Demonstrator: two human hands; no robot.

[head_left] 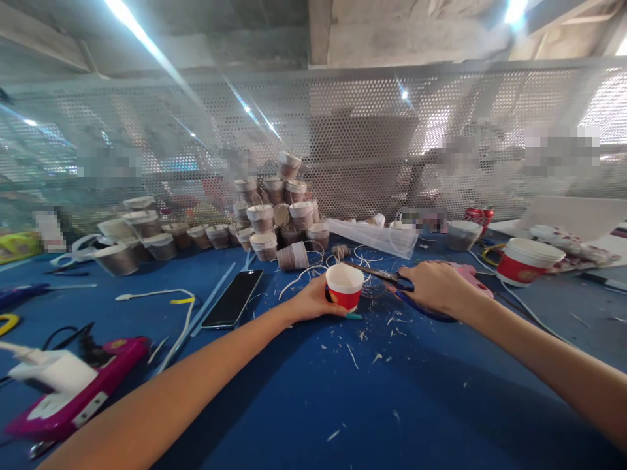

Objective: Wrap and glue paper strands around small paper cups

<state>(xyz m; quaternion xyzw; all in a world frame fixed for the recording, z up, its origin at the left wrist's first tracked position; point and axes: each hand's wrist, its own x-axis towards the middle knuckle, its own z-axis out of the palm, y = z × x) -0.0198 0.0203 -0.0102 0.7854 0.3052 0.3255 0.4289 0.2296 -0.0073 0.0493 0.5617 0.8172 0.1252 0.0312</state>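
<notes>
My left hand is wrapped around a red and white paper cup, which stands upright over the blue table. The thumb, with a teal nail, lies along the cup's lower front. My right hand grips a pair of scissors with dark blue handles. Their blades point left, toward the cup's rim; whether they touch it I cannot tell. Behind the cup lie loose white cords and a twine-wrapped cup on its side.
Twine-wrapped cups are piled at the back, before a perforated metal screen. Left are a phone, glue sticks and a magenta power strip. Right are stacked paper cups, a pink tool and a red can. Scraps litter the table.
</notes>
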